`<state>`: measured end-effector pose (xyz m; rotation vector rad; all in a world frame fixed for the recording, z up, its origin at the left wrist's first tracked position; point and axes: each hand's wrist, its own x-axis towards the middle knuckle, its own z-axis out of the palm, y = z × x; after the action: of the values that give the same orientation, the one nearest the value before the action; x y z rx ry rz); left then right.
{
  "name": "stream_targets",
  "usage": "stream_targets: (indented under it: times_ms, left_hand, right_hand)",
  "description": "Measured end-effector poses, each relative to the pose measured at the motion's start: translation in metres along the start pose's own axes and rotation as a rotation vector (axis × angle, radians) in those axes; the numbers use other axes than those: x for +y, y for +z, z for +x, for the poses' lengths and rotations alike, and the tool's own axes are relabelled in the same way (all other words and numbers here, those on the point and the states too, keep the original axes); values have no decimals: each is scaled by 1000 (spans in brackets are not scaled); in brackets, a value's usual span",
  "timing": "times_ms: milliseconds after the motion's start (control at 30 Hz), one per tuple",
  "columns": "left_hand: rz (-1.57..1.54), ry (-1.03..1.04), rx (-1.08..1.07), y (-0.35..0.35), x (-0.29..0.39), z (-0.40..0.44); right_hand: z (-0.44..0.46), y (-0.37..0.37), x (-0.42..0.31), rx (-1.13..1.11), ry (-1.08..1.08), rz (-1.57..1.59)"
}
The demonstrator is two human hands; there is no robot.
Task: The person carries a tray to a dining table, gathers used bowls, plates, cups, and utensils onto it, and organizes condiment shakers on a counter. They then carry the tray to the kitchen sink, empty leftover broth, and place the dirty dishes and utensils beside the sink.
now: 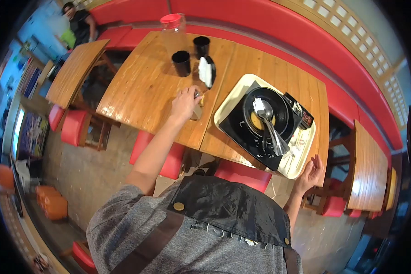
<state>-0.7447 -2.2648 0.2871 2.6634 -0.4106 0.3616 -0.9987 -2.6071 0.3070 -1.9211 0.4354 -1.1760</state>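
- Left hand (186, 104): fingers curled, closed about a small grey-topped item (197, 94) mostly hidden by the grip; poised at the left part of the bench (137, 82)
- Tan block (197, 112): just on the near side of the left hand's fingers; contact cannot be told
- Right hand (309, 173): fingers and thumb apart, loosely bent, just beside the near right corner of the tray; contact cannot be told
- Tray (230, 98), cream: between the two hands, ahead and to the left of the right hand
- Black mat (237, 133), scattered with white bits: on the tray, ahead and left of the right hand
- Black pan (281, 114), yellow residue inside: on the mat, beyond the right hand
- Metal cutlery (266, 109): leaning in the pan, handles pointing toward the right hand
- Printed paper (298, 145): on the tray, just ahead of the right hand
- White napkin (204, 69): ahead and slightly right of the left hand
- Black cups (181, 64), two: beyond the left hand
- Red-lidded jug (174, 39), clear: past the cups, farthest from the left hand
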Motion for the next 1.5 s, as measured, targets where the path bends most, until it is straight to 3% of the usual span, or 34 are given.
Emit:
stream_targets:
  times_ms: [100, 233, 300, 367, 400, 500, 633, 700, 733, 833, 867, 1000, 1133, 1200, 1367, 1500]
  left_hand:
    - [-54, -72, 58, -20, 0, -25]
    - [-118, -147, 221, -70, 1, -89]
    - [-115, -195, 279, -105, -4, -134]
    - [-50, -231, 353, -150, -10, -185]
    - [6, -286, 394, -170, -19, -213]
    - [93, -407, 509, -225, -42, -298]
    - [304, -676, 598, -291, -62, -432]
    - [349, -770, 669, -318, -72, -502]
    - [376, -814, 695, -329, -76, -538]
    - [430, -949, 735, -367, -92, -636]
    - [465, -1015, 729, -377, -98, -665]
    - [515, -1200, 719, -420, -122, -754]
    - [558, -1283, 734, -455, -164, -816]
    - [586, -1296, 749, -470, -193, -837]
    - [641, -1309, 772, -516, -282, -871]
    - [739, -1343, 831, -560, -362, -897]
  right_hand:
    - [6, 13, -31, -121, -100, 192]
    - [-9, 47, -67, -504, -334, 475]
    - [-35, 73, -86, -694, -317, 609]
    - [-71, 94, -99, -909, -122, 732]
    - [-87, 108, -102, -996, -218, 758]
    - [-149, 132, -137, -1327, -174, 749]
    - [-239, 159, -203, -1702, -373, 708]
    - [-295, 168, -240, -1941, -395, 545]
    - [-332, 183, -242, -1985, -567, 599]
    - [-439, 190, -289, -2205, -610, 569]
    - [-475, 197, -301, -2273, -738, 552]
    - [-578, 183, -399, -2571, -882, 555]
    - [-652, 196, -470, -2721, -977, 543]
    - [-687, 217, -498, -2689, -1115, 552]
    - [-797, 301, -578, -2605, -1152, 608]
    - [-893, 365, -687, -2553, -1320, 769]
